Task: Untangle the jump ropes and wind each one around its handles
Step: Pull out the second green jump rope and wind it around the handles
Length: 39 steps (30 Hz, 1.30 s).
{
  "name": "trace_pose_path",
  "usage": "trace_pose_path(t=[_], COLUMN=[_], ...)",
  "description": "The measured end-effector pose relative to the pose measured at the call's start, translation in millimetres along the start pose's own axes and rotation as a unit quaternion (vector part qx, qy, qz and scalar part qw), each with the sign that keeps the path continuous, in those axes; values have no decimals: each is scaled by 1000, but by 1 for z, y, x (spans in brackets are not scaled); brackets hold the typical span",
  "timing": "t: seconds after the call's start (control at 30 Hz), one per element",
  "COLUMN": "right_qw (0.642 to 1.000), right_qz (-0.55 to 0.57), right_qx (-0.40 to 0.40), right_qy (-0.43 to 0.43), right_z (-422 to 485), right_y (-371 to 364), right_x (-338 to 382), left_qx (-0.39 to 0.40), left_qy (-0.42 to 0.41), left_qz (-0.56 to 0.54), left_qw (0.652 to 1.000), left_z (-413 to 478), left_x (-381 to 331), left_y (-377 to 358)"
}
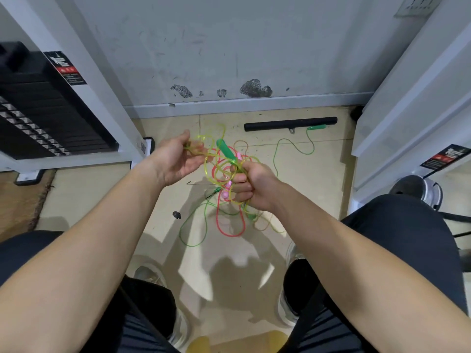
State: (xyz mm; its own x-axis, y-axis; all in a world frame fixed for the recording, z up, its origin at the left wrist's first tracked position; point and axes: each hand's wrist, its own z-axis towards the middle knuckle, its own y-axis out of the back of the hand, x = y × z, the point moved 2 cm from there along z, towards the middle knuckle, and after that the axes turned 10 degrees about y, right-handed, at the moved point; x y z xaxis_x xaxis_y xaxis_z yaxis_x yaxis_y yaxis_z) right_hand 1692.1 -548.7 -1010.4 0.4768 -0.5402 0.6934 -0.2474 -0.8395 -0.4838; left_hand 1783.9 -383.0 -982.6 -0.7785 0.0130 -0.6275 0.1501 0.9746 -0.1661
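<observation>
A tangle of thin plastic jump ropes hangs between my hands above the floor. My right hand (251, 186) is closed around a bunch of loops, a green handle (225, 149) sticking up from the fist and pink handles (226, 192) poking out beside it. My left hand (178, 159) pinches a yellow rope (207, 163) loop between thumb and fingers. A red rope (230, 234) and a green rope (190, 235) dangle down to the floor. Another green rope trails right to a second green handle (317, 127) lying on the tiles.
A black bar (290, 123) lies on the floor near the wall. A weight stack (38, 115) in a white frame stands on the left, another white frame (407, 103) on the right. A small dark object (176, 214) lies on the tiles. My knees and shoes fill the bottom.
</observation>
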Motion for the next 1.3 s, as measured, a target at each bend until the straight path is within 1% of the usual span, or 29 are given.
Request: trace_pose_path(t=[0.1, 0.2, 0.27, 0.33, 0.37, 0.43, 0.47, 0.5, 0.53, 0.57, 0.6, 0.63, 0.67, 0.7, 0.8, 0.83, 0.9, 0.97, 1.0, 1.07, 1.13, 1.23, 1.3], right_qw=[999, 997, 996, 994, 994, 993, 993, 992, 991, 990, 989, 988, 988, 987, 986, 987, 990, 990, 985, 956, 900, 780, 703], right_qz=[43, 72, 79, 88, 90, 90, 92, 95, 98, 101, 103, 106, 111, 117, 129, 127, 102, 19, -50, -227, -399, -601, -687], right_qx=[11, 29, 44, 55, 61, 71, 76, 82, 91, 99, 104, 107, 108, 106, 92, 81, 33, -42, -77, -125, -136, -152, -170], right_qy=[5, 23, 27, 21, 17, 18, 19, 18, 16, 16, 17, 20, 24, 29, 48, 58, 90, 131, 145, 140, 111, 81, 67], right_z=[0, 2, 4, 5, 4, 1, 0, -2, -2, -3, -3, -3, -4, -3, 2, 5, 8, 11, 12, 14, 16, 19, 18], right_y=[-4, -9, -13, -19, -23, -31, -35, -39, -42, -46, -48, -49, -49, -47, -36, -32, -21, -7, 0, 19, 37, 58, 66], right_x=[14, 29, 38, 49, 54, 62, 65, 67, 69, 70, 72, 74, 76, 79, 87, 88, 89, 88, 86, 81, 74, 71, 71], left_qx=[-67, -121, -130, -102, -78, -20, 5, 29, 62, 104, 148, 193, 240, 278, 358, 364, 337, 243, 185, 91, 27, -30, -51], left_qy=[36, 59, 69, 66, 59, 21, -17, -54, -74, -79, -49, 2, 52, 97, 173, 200, 237, 234, 223, 194, 157, 104, 82], left_qz=[105, 129, 188, 290, 347, 469, 519, 549, 546, 511, 448, 374, 300, 236, 138, 121, 107, 166, 195, 215, 229, 271, 278], left_qw=[992, 983, 971, 949, 933, 883, 855, 833, 832, 849, 881, 907, 922, 926, 907, 901, 905, 927, 937, 953, 960, 957, 956], left_z=[13, 30, 43, 54, 63, 69, 70, 68, 67, 63, 58, 52, 44, 44, 41, 40, 38, 41, 42, 44, 44, 46, 47], left_x=[27, 66, 90, 106, 114, 124, 128, 128, 131, 133, 136, 139, 142, 147, 158, 160, 161, 158, 154, 143, 127, 102, 84], left_y=[17, 22, 23, 17, 14, 0, -7, -16, -24, -33, -41, -49, -57, -59, -59, -58, -53, -41, -34, -18, -4, 14, 24])
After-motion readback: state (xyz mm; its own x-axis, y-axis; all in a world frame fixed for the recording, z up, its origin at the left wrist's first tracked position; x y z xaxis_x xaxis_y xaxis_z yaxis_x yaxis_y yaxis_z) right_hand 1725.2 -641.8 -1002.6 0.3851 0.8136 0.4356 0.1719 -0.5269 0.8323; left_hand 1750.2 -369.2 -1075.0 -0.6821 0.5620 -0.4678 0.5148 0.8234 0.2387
